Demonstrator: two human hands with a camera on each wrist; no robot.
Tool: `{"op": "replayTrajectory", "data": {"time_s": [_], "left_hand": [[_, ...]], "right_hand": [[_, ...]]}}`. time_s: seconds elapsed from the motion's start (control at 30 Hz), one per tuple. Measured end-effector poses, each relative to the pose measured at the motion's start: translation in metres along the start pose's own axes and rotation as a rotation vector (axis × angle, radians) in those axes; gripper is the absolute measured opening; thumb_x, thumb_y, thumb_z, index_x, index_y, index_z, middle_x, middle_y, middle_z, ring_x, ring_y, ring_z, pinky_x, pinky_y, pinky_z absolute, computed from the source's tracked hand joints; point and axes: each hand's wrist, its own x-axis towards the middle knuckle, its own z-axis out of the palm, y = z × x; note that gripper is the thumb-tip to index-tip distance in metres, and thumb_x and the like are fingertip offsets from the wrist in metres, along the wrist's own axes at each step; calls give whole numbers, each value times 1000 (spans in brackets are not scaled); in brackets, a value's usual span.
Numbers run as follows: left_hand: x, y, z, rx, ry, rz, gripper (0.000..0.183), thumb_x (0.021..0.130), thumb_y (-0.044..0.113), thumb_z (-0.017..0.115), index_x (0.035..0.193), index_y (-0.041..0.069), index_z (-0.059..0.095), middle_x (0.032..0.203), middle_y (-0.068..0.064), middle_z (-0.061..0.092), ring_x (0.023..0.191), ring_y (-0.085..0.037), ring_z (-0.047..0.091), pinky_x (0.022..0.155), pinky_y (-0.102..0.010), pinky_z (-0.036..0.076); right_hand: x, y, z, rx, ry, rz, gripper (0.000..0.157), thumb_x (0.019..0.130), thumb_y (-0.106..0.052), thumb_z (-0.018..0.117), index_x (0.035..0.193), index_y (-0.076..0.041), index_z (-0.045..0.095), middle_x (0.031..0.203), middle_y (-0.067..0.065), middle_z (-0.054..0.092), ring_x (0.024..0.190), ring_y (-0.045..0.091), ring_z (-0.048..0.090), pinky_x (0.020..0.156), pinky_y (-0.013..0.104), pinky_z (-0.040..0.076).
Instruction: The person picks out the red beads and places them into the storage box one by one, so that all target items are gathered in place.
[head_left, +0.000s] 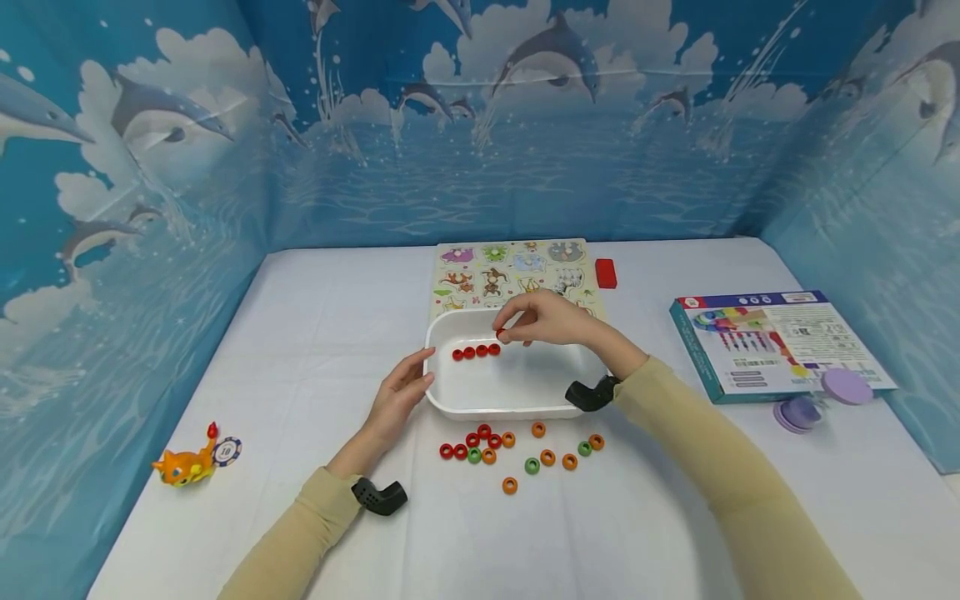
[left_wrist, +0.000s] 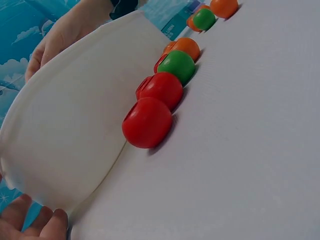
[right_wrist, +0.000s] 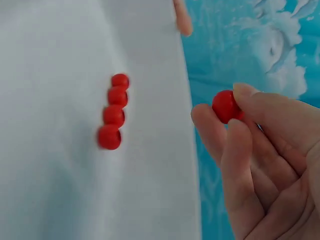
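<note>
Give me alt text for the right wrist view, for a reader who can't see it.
The right hand pinches a red bead. To the left in the image, four more red beads line up in a white tray; a blue patterned backdrop shows behind.

number 10 on round chip (head_left: pixel 227 451), unreadably small print on box (head_left: pixel 780 343)

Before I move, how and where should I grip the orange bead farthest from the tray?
Pinch the orange bead across its rounded sides, probably from above: it lies apart from the other beads, leaving room around it, and its round shape might roll if nudged.
</note>
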Motion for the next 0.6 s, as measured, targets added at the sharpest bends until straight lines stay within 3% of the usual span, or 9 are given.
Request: {"op": "replayTrajectory", "data": {"time_s": [0.1,0.23,0.43,0.6], "left_hand": [[-2,6,2,3,-6,2,42,92,15,50,133,8,41,144,-3,26,131,-19,20,102,-40,25],[-6,17,6,27,-15,11,42,93,11,47,133,4,38,145,-9,23,132,-24,18,102,-42,24],[-8,21,8,58,-9,-9,43,93,14,47,134,4,37,145,-6,23,132,-20,18,102,-39,25],[-3,9,2,35,0,-13,44,92,18,50,133,7,39,144,1,25,131,-14,19,102,-39,25]], "right_hand": [[11,13,0,64,-17,59,23,81,-11,66,102,-2,64,99,8,62,85,31,62,67,41,52],[18,32,4,80,-35,117,27,78,-7,68,103,2,62,101,9,62,82,28,63,67,36,52],[22,46,10,-67,-35,124,19,75,-9,71,94,-7,66,96,2,62,73,18,61,61,32,52],[24,48,13,-171,-21,126,16,76,-12,71,92,-12,68,92,-2,63,74,15,59,63,29,51]]}}
